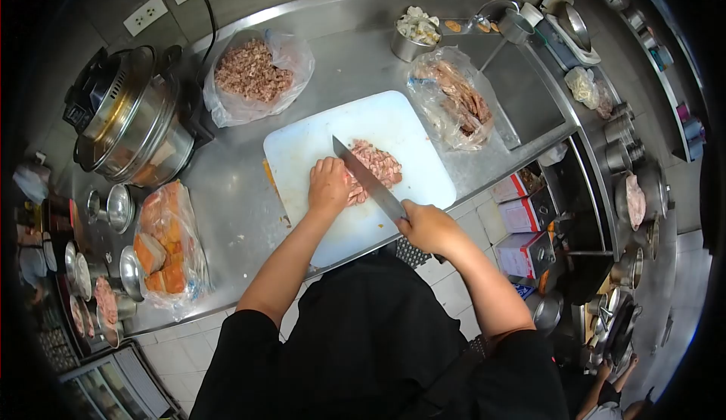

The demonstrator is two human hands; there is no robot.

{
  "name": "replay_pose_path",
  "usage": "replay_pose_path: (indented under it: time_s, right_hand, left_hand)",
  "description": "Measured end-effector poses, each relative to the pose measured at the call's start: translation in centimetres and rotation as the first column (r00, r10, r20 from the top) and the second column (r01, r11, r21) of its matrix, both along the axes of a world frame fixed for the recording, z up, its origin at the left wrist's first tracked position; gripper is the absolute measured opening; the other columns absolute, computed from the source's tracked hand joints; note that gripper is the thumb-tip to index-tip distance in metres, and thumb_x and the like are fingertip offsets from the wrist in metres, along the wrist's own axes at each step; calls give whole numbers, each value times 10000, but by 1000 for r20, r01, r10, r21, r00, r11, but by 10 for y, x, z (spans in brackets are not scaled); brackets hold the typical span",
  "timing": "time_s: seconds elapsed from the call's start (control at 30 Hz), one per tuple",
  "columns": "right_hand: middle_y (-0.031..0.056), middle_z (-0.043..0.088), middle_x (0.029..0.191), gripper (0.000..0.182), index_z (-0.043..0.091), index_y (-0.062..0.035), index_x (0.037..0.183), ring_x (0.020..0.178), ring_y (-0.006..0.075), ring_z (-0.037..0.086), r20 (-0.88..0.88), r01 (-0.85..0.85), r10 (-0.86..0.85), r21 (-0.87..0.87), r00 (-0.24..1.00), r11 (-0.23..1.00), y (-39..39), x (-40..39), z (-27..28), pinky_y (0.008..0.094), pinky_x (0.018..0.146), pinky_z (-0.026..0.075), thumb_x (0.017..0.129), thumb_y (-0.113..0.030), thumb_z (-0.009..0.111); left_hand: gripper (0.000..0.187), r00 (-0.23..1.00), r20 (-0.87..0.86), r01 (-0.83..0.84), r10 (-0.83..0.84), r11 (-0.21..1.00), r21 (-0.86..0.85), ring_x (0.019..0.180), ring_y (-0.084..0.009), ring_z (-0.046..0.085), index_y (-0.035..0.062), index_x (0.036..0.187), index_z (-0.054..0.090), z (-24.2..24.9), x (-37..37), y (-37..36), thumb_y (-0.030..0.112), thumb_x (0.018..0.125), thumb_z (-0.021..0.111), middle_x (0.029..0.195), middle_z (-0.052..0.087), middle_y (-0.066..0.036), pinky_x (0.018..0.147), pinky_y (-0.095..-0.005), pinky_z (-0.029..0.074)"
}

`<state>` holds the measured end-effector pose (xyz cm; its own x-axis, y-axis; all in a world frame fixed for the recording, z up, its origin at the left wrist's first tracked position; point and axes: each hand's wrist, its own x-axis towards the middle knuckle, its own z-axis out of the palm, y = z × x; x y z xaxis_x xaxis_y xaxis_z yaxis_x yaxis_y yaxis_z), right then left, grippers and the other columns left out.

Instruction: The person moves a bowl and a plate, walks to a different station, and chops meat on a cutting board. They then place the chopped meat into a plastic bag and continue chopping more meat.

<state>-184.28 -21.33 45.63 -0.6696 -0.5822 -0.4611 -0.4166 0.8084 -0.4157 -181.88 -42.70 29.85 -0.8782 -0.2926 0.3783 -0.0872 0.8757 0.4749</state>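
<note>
A white cutting board (pixel 302 163) lies on the steel counter, with chopped pinkish meat (pixel 380 164) at its middle. My right hand (pixel 431 227) is wrapped round the handle of a large knife (pixel 370 179), whose blade points up and left across the meat. My left hand (pixel 330 185) rests with bent fingers on the left part of the meat, close beside the blade. What lies under its fingertips is mostly hidden.
An open bag of chopped meat (pixel 253 70) stands behind the board. Bagged meat (pixel 459 98) lies at its right, near the sink (pixel 522 79). At the left are a glass-bowled appliance (pixel 136 129) and bagged orange-brown chunks (pixel 168 250). Another person's arms (pixel 605 382) show lower right.
</note>
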Motion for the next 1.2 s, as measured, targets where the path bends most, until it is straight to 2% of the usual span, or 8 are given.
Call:
replay_pose_path:
  time_s: [0.2, 0.27, 0.4, 0.47, 0.67, 0.77, 1.07, 1.2]
  right_hand:
    - [280, 667, 896, 288, 541, 21, 1058, 883, 429, 653, 319, 128, -140, 60, 937, 990, -35, -7, -33, 514, 798, 504, 942, -241, 513]
    - [271, 672, 871, 308, 537, 25, 1096, 858, 415, 664, -45, 65, -73, -171, 996, 983, -53, -10, -68, 507, 793, 511, 937, -237, 510]
    - [257, 674, 830, 326, 533, 30, 1118, 818, 403, 673, 216, 188, -158, -122, 963, 975, -57, -32, -49, 496, 796, 515, 935, -238, 509]
    - [233, 675, 780, 322, 536, 33, 1114, 776, 391, 679, -164, -70, 40, -183, 986, 981, -41, -31, -53, 487, 797, 518, 935, -233, 505]
    - [268, 677, 903, 312, 566, 38, 1076, 883, 417, 661, 299, 70, -100, 110, 949, 992, -29, -6, 4, 495, 820, 507, 923, -229, 514]
    - [245, 664, 787, 285, 552, 39, 1034, 657, 385, 664, -158, -9, -24, -200, 987, 980, -44, -14, -92, 456, 669, 530, 938, -229, 528]
    - [283, 673, 904, 340, 556, 54, 1104, 883, 426, 658, 300, 2, -46, 145, 953, 989, -25, -11, 27, 487, 816, 512, 913, -224, 522]
    - [292, 668, 954, 331, 559, 58, 1108, 918, 432, 652, 6, 19, -19, -79, 1000, 997, -50, -9, -64, 488, 829, 510, 911, -203, 509]
  left_hand:
    - [179, 999, -1, 37, -37, 999, -7, 963, -303, 529, 48, 944, 578, 3, -1, 0, 105, 783, 631, 964, 564, -113, 833, -430, 405]
    - [183, 999, 19, 37, -37, 999, -16, 968, -299, 530, 49, 953, 581, 2, 0, -1, 110, 787, 629, 968, 566, -110, 839, -432, 400]
    - [203, 999, -41, -11, 12, 1000, 15, 994, -295, 524, 50, 984, 588, 0, 2, 1, 123, 798, 625, 998, 567, -106, 856, -436, 384]
    - [201, 998, -58, -34, 34, 999, 12, 1000, -296, 520, 51, 983, 585, -1, 3, -1, 119, 798, 625, 1006, 562, -107, 856, -435, 380]
    - [178, 999, 37, -29, 29, 1000, 0, 1002, -291, 514, 61, 955, 574, 2, 0, 1, 117, 796, 631, 993, 552, -104, 875, -432, 370]
    - [168, 999, 37, -5, 6, 1000, -17, 996, -279, 516, 73, 937, 575, 0, 2, 1, 129, 792, 639, 969, 555, -92, 883, -427, 369]
    - [155, 998, -24, -53, 53, 998, 21, 991, -295, 510, 70, 963, 576, -1, 12, -1, 88, 809, 580, 984, 555, -101, 877, -430, 367]
    - [154, 999, 24, -24, 24, 1000, -11, 984, -298, 511, 67, 966, 576, -1, 7, -2, 90, 814, 576, 981, 557, -102, 860, -432, 372]
